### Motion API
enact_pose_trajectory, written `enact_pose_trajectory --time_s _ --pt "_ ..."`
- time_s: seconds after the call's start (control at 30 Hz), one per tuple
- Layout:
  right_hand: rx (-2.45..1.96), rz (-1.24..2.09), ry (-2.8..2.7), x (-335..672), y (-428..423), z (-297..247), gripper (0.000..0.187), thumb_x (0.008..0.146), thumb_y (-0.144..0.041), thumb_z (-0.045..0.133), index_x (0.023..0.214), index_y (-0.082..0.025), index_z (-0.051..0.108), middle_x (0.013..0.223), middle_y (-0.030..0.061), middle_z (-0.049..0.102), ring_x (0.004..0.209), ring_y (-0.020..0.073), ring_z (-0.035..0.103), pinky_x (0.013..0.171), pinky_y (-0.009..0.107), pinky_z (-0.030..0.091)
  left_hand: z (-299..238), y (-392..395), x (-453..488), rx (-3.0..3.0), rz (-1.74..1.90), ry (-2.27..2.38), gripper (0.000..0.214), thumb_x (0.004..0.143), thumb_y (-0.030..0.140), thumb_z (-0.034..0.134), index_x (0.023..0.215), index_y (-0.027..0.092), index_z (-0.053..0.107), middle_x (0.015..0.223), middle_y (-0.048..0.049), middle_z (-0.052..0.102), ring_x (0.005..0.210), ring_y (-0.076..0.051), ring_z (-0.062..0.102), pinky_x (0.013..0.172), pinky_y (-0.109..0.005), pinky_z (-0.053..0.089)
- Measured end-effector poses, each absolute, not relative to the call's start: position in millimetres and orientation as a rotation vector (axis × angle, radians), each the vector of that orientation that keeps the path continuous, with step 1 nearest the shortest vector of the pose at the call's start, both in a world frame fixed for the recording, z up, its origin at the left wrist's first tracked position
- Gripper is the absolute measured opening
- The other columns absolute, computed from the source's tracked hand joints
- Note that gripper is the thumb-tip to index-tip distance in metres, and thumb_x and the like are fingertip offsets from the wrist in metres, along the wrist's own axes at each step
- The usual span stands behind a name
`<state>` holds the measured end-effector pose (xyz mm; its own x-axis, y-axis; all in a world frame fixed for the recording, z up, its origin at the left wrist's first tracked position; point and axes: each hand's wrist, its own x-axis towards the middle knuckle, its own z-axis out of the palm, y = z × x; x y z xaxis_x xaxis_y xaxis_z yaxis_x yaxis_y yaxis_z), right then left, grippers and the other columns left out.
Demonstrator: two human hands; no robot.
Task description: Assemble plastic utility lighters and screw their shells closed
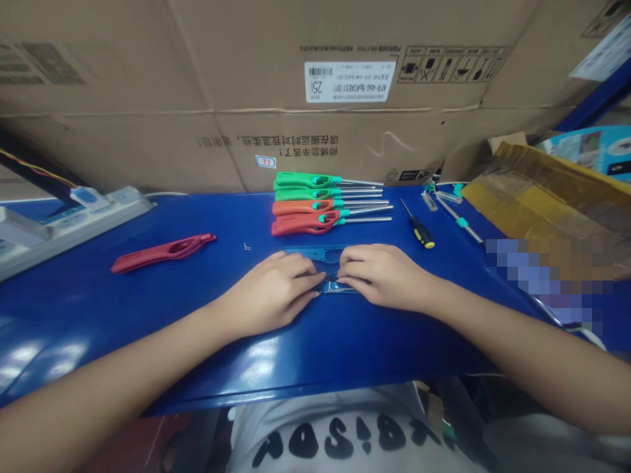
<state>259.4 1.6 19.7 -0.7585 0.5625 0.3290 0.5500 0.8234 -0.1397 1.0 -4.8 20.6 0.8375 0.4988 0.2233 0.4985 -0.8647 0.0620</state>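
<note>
A blue shell (338,287) lies at the centre of the frame, near the front of the desk (221,364). The fingers of the left hand (286,289) pinch narrowly at its left part, those of the right hand (384,276) close in from the right; the fingertips hide most of the small parts between, so I cannot tell exactly which piece each one grips. Just above it lies a second blue piece (318,252), partly covered by the hands.

The shell looks like thin moulded plastic: light, stiff, rather slick, and probably easy to crack at fine edges. It is best held by its long outer sides, leaving the inside free.

Further out, a row of green, orange and red lighters (298,207) sits at upper centre, a red casing (165,253) at left, and a screwdriver (419,230) right of centre.

As for containers, small clear tubes (430,201) lie at upper right, and beyond them leans a tape-covered carton (552,210), its contents out of sight.
</note>
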Motion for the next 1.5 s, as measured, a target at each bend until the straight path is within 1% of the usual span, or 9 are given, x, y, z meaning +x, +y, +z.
enact_pose_trajectory --time_s 0.17,0.27,0.53,0.6,0.73,0.87,1.03,1.33,1.5 --pt "-0.93 0.204 -2.588 259.8 -3.7 28.2 0.016 0.097 -0.029 0.059 0.101 -0.021 0.072 0.101 0.0015 0.069 0.086 0.0151 0.066 0.071 0.027 0.045 19.3 -4.4 0.4 3.026 0.374 0.818 0.036 0.105 0.029 0.047 0.138 0.022 0.061 0.109 -0.0082 0.069 0.093 -0.022 0.064 0.08 -0.036 0.045" --pt "-0.913 0.267 -2.677 259.7 -6.4 30.4 0.013 0.095 -0.03 0.062 0.1 -0.021 0.069 0.106 0.0013 0.068 0.087 0.0158 0.066 0.072 0.028 0.045 21.3 -6.6 2.1 3.076 0.323 0.827 0.035 0.106 0.03 0.046 0.135 0.025 0.064 0.109 -0.0075 0.068 0.092 -0.022 0.063 0.077 -0.035 0.044" --pt "-0.923 0.475 -2.702 257.3 -9.0 34.5 0.004 0.095 -0.024 0.062 0.095 -0.021 0.064 0.101 -0.0003 0.068 0.086 0.0137 0.063 0.071 0.026 0.042 25.0 -20.4 7.6 3.162 0.266 0.891 0.033 0.101 0.02 0.052 0.131 0.017 0.066 0.108 -0.0105 0.068 0.099 -0.027 0.063 0.079 -0.04 0.05" --pt "-0.932 0.581 -2.639 258.1 -9.6 37.3 0.004 0.095 -0.025 0.063 0.093 -0.021 0.063 0.095 -0.0015 0.067 0.08 0.0114 0.061 0.069 0.024 0.041 24.8 -21.1 6.5 3.098 0.285 0.913 0.032 0.101 0.019 0.051 0.129 0.015 0.067 0.106 -0.011 0.068 0.099 -0.027 0.063 0.081 -0.041 0.053" --pt "-1.077 0.869 -2.426 265.2 -5.4 41.8 0.01 0.098 -0.031 0.059 0.096 -0.021 0.058 0.068 -0.0065 0.059 0.056 0.0079 0.05 0.056 0.021 0.039 22.9 -19.5 4.2 2.962 0.334 0.941 0.035 0.103 0.018 0.046 0.132 0.014 0.064 0.109 -0.0125 0.068 0.097 -0.025 0.063 0.083 -0.039 0.057" --pt "-1.113 1.072 -2.351 273.7 3.1 42.0 0.012 0.096 -0.031 0.059 0.1 -0.021 0.054 0.069 -0.0069 0.058 0.056 0.0078 0.049 0.054 0.02 0.04 21.3 -17.9 4.7 2.915 0.37 0.91 0.036 0.104 0.019 0.044 0.137 0.017 0.06 0.117 -0.0117 0.068 0.104 -0.026 0.062 0.09 -0.043 0.056" --pt "-1.075 0.956 -2.448 273.5 5.1 39.1 0.002 0.09 -0.019 0.063 0.092 -0.019 0.062 0.07 -0.0054 0.055 0.059 0.0072 0.048 0.055 0.019 0.04 21.0 -17.8 4.4 2.895 0.361 0.866 0.034 0.103 0.016 0.045 0.13 0.024 0.064 0.127 -0.0088 0.065 0.113 -0.027 0.058 0.094 -0.044 0.054" --pt "-1.04 0.773 -2.545 270.8 4.3 38.5 0.013 0.085 -0.007 0.061 0.087 -0.017 0.069 0.083 0.0002 0.064 0.062 0.008 0.05 0.058 0.021 0.04 19.9 -20.1 3.8 2.971 0.306 0.882 0.039 0.097 0.009 0.052 0.131 0.023 0.064 0.131 -0.0106 0.063 0.114 -0.03 0.056 0.095 -0.047 0.054" --pt "-0.979 0.726 -2.601 272.5 4.6 40.3 0.015 0.087 -0.005 0.059 0.087 -0.016 0.07 0.088 0.0021 0.068 0.07 0.0098 0.056 0.064 0.021 0.043 20.0 -19.6 4.6 2.965 0.287 0.887 0.04 0.098 0.011 0.051 0.133 0.025 0.062 0.131 -0.0103 0.063 0.114 -0.029 0.056 0.096 -0.046 0.053"
